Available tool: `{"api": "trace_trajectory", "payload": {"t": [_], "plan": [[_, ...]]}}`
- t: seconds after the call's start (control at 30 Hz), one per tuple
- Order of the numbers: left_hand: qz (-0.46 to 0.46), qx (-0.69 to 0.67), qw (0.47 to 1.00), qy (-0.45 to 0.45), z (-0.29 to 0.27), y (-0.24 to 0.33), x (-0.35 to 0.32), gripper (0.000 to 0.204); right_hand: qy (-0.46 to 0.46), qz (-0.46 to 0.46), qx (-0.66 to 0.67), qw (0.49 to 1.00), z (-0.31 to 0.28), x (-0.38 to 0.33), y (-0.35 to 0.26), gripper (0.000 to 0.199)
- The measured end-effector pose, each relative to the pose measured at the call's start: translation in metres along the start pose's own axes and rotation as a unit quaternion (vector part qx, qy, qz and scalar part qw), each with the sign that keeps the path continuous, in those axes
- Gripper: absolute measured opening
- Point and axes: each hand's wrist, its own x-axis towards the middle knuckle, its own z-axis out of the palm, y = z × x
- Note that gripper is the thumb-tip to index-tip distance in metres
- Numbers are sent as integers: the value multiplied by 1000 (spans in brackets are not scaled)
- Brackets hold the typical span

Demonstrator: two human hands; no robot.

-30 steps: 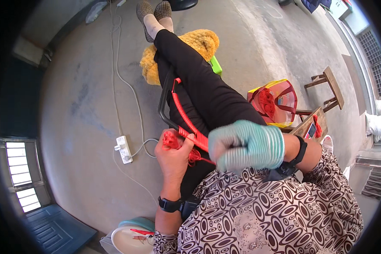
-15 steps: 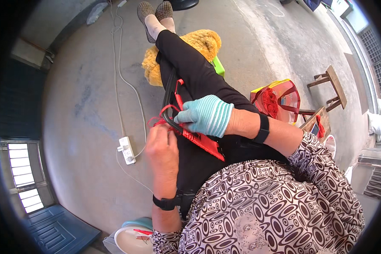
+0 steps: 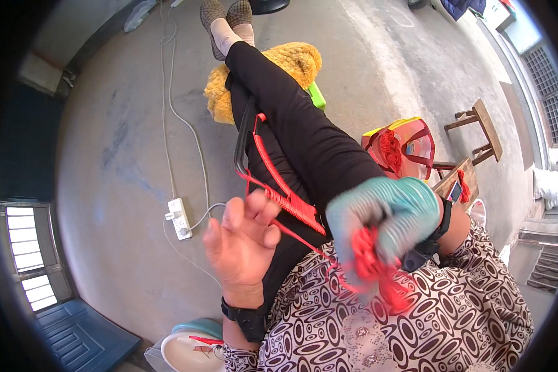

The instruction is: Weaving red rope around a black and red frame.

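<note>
Across my lap lies a black frame [image 3: 242, 142], shaped like a clothes hanger, with tightly wound red cord [image 3: 297, 208] covering two of its sides. My left hand [image 3: 245, 239], bare, is raised beside it, palm up, fingers apart and half curled; I see nothing gripped in it. My right hand [image 3: 384, 217], in a teal striped glove, is blurred in front of my patterned top. It is closed on a bundle of red cord [image 3: 375, 260], whose loose ends hang below. A strand stretches from the frame past my left fingers to the bundle.
To the right stand a red and yellow bag [image 3: 409, 149] holding red cord and a wooden stool [image 3: 480, 130]. A yellow fluffy cloth [image 3: 220, 96] lies under my legs. On the left floor is a white power strip [image 3: 180, 218]; bowls [image 3: 183, 350] sit lower left.
My right hand has left the frame and swung right and toward me with the red cord bundle, drawing a strand out. My left hand has let go of the frame and opened, palm up.
</note>
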Motion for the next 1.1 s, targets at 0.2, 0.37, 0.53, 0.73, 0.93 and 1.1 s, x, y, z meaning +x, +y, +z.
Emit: {"api": "trace_trajectory", "payload": {"t": [0.2, 0.37, 0.53, 0.73, 0.93, 1.1], "plan": [[-47, 30, 998, 39, -33, 10, -30, 29, 241, 45, -158, 957, -32, 56, 49, 51], [-21, 137, 979, 153, -59, 10, -62, 26, 192, 113, -553, 803, -24, 81, 81, 46], [-42, 291, 949, 117, -66, 15, -77, 9, 184, 125, -557, 800, -23, 87, 90, 45], [-40, 418, 890, 179, -53, 26, -56, 14, 268, 97, -500, 818, -35, 65, 94, 64], [25, 448, 882, 142, -44, 28, 1, 34, 107, 256, -552, 786, -31, 66, 86, 63], [12, 490, 858, 150, -52, 25, 12, 30, 98, 252, -550, 790, -27, 71, 86, 59]]}}
